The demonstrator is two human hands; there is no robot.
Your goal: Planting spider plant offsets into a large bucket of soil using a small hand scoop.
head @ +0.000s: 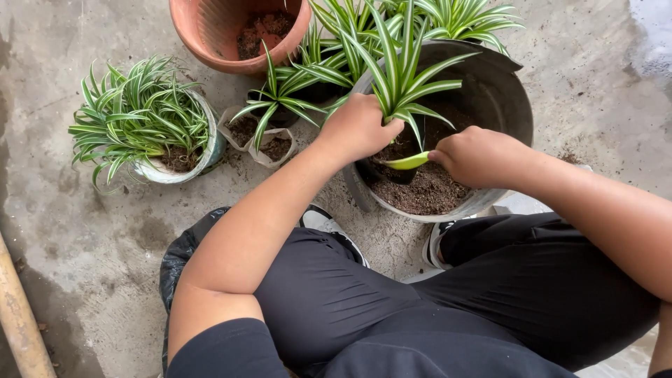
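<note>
Concrete floor (84, 231) lying underneath. Potted striped plant (140, 119) sitting far left, terracotta pot (210, 31) behind. Left hand (357, 129) gripping plant (399, 77) at base, above black tub (500, 98) of soil. Right hand (479, 155) clenching green scoop (408, 162), dipping into soil.

Two hands (357, 129), three pots (234, 31), four plants (136, 115).

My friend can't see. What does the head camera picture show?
A crouching person's left hand grips a striped green plant over a grey tub of soil, while the right hand holds a small green scoop. More potted plants and an orange pot stand nearby on concrete.
</note>
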